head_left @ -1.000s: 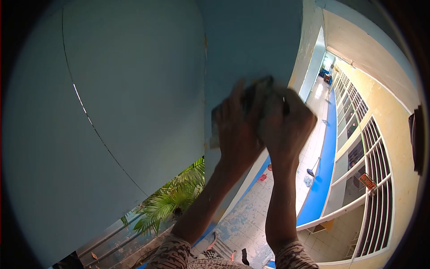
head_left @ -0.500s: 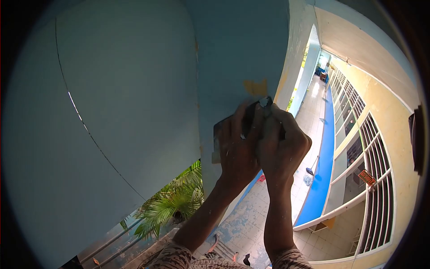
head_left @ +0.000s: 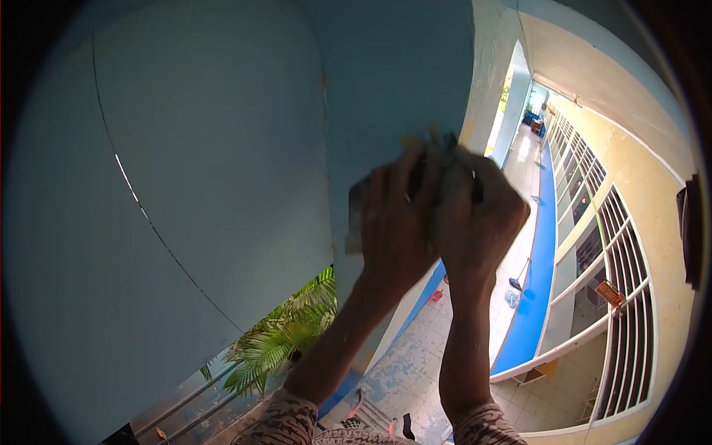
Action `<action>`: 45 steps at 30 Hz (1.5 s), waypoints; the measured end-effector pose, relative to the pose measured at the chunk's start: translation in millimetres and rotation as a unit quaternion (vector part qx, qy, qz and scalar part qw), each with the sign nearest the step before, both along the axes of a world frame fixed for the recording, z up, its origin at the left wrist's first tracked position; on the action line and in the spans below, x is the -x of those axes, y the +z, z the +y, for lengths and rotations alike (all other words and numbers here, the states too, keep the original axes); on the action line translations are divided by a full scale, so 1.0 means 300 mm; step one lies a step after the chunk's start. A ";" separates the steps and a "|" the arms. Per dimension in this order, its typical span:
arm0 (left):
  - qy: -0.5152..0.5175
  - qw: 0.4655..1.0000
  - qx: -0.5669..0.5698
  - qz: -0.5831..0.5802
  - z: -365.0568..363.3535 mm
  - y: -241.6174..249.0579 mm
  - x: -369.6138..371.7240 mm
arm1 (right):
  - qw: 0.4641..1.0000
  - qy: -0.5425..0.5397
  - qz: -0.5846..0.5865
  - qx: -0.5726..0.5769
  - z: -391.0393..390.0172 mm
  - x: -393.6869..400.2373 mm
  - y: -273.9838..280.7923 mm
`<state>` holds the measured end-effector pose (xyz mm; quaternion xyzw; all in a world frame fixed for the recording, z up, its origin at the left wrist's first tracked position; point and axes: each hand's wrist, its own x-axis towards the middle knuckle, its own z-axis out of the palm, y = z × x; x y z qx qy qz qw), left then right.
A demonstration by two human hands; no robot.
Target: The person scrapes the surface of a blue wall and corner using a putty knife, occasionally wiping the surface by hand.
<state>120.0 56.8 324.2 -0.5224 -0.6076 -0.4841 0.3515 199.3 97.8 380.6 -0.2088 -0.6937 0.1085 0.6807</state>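
Note:
Both hands are raised together against a blue-painted column [head_left: 400, 81]. My left hand [head_left: 397, 222] is closed around a dark, flat-edged tool [head_left: 354, 219], whose edge shows left of the fingers. Right beside it, my right hand [head_left: 482, 215] is closed too, its fingers at the upper end of the dark object; motion blurs the details there. A yellowish patch [head_left: 408, 141] of bare surface shows just above the fingertips, partly covered by them.
A broad pale blue wall [head_left: 208, 148] with a thin dark crack fills the left. Green palm leaves [head_left: 278, 356] are below it. To the right runs a tiled corridor [head_left: 512, 208] with a blue strip [head_left: 530, 311] and barred windows [head_left: 623, 297].
Both hands have moved slightly up the column, the right one also a little to the right, and now cover more of the yellowish patch.

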 end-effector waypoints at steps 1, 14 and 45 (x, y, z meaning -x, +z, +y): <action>0.000 1.000 -0.004 0.000 -0.006 0.022 0.011 | 1.000 -0.002 -0.003 0.003 -0.001 0.000 -0.001; -0.003 0.999 -0.046 0.021 0.012 0.116 0.052 | 1.000 0.003 -0.021 0.023 -0.016 0.016 0.131; -0.004 0.999 -0.049 0.021 0.019 0.147 0.044 | 1.000 0.021 0.013 -0.003 0.003 0.018 0.134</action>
